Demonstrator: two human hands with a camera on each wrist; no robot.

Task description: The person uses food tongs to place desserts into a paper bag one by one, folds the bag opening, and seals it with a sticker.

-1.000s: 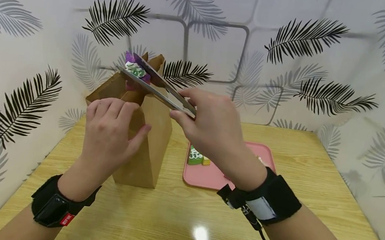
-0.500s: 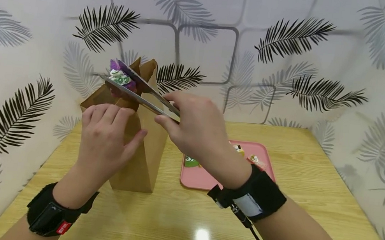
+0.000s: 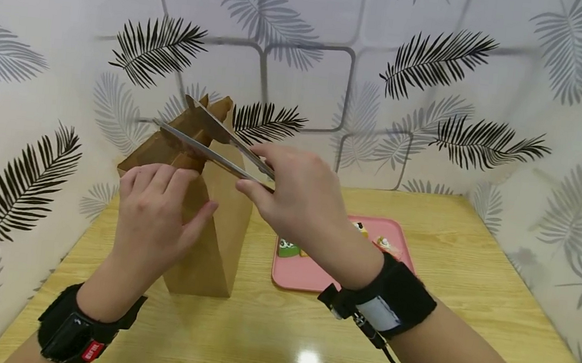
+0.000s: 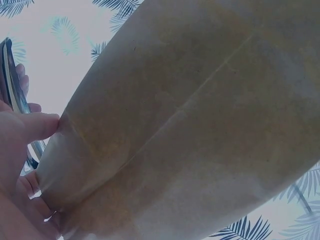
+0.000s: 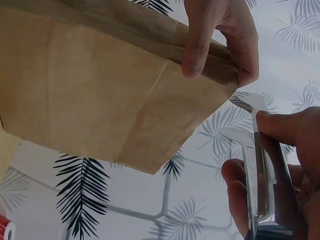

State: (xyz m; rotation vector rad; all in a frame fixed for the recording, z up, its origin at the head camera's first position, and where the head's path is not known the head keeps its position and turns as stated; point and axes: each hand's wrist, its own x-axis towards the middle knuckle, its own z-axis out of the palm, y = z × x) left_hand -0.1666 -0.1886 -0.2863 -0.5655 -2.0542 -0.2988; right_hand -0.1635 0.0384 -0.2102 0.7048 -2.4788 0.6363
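Observation:
My left hand (image 3: 154, 220) grips the near top edge of a tall brown paper bag (image 3: 230, 228) that stands on the table. In the right wrist view, the left thumb presses the bag's side (image 5: 115, 90) with fingers behind it. My right hand (image 3: 303, 191) holds metal tongs (image 3: 213, 126) between thumb and fingers. Their arms are spread over the bag's mouth, with nothing showing between the tips. The bag's inside is mostly hidden by its walls and the left hand. In the left wrist view, the bag's paper (image 4: 175, 130) fills most of the picture.
A pink tray (image 3: 296, 276) lies right of the bag, partly behind my right forearm. On it are a green piece with white topping (image 3: 288, 249), a yellow piece (image 3: 360, 229) and a reddish topped piece (image 3: 386, 246). A leaf-patterned backdrop (image 3: 305, 100) stands behind the table.
The purple toy cake with white-and-green topping, earlier between the tong tips, has left them at the bag's mouth and is out of sight. The tongs have spread. The left hand stays on the bag.

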